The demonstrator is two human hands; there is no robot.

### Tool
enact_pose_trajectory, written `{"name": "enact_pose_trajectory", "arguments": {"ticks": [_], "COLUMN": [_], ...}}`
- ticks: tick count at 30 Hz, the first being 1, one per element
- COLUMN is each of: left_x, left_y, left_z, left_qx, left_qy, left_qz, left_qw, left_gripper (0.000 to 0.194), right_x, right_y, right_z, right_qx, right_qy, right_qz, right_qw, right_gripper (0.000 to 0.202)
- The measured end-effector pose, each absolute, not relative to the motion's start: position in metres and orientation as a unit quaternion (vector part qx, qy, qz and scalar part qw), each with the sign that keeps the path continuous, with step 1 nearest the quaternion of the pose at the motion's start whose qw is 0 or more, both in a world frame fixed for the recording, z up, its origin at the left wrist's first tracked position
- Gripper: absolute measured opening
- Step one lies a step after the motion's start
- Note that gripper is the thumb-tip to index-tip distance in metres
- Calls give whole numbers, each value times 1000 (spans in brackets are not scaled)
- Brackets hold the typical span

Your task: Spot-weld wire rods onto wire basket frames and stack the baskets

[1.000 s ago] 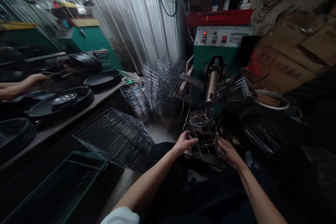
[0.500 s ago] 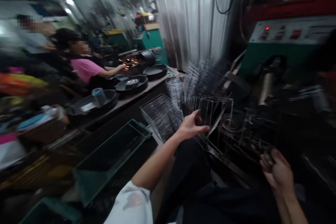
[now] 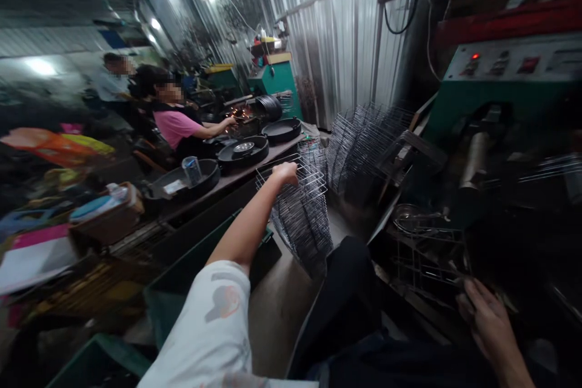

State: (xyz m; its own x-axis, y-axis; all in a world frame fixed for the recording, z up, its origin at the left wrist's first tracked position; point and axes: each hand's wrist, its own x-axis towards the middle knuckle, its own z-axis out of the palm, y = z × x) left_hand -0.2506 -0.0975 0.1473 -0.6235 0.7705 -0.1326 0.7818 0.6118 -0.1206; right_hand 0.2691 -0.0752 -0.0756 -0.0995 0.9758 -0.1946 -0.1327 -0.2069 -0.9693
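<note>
My left hand (image 3: pixel 285 174) is closed on the edge of a bent wire rack (image 3: pixel 313 179), holding it at the top of a leaning stack of similar wire racks (image 3: pixel 302 224). Low on the right, beside the machine, my right hand (image 3: pixel 491 318) has its fingers curled together. Their tips are dark and blurred, close to the end of another wire frame (image 3: pixel 422 273), and whatever they grip is hidden.
More wire racks (image 3: pixel 359 139) stand beyond the stack. The green machine (image 3: pixel 509 103) with a red lamp is at right. Round black pans (image 3: pixel 243 153) line a bench at left, where a person in pink (image 3: pixel 175 127) works near sparks. A green bin (image 3: pixel 182 288) sits below.
My left hand has moved left and up, carrying the wire rack from beside the machine onto the stack. My right hand has stayed low at right, slightly lower. The camera view has shifted.
</note>
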Motion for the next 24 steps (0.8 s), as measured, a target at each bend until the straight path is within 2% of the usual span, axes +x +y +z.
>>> {"name": "enact_pose_trajectory", "arguments": {"ticks": [4, 9, 15, 20, 24], "left_x": [-260, -278, -282, -279, -272], "left_y": [-100, -106, -114, -111, -109], "left_z": [121, 112, 96, 99, 108], "left_qx": [424, 416, 421, 414, 418], "left_qy": [899, 902, 898, 901, 900], "left_qz": [-90, -94, -98, -104, -106], "left_qw": [53, 61, 79, 74, 66], "left_gripper": [65, 66, 56, 65, 65], "right_x": [281, 301, 311, 292, 270], "right_y": [-63, -40, -11, 0, -19], "right_z": [-80, -78, -77, -83, -55], "right_qx": [-518, -567, -584, -552, -522], "right_qy": [-431, -432, -565, -675, -725], "right_qz": [582, 557, 461, 392, 357], "right_qw": [455, 426, 358, 292, 273], "right_gripper": [61, 59, 53, 50, 46]}}
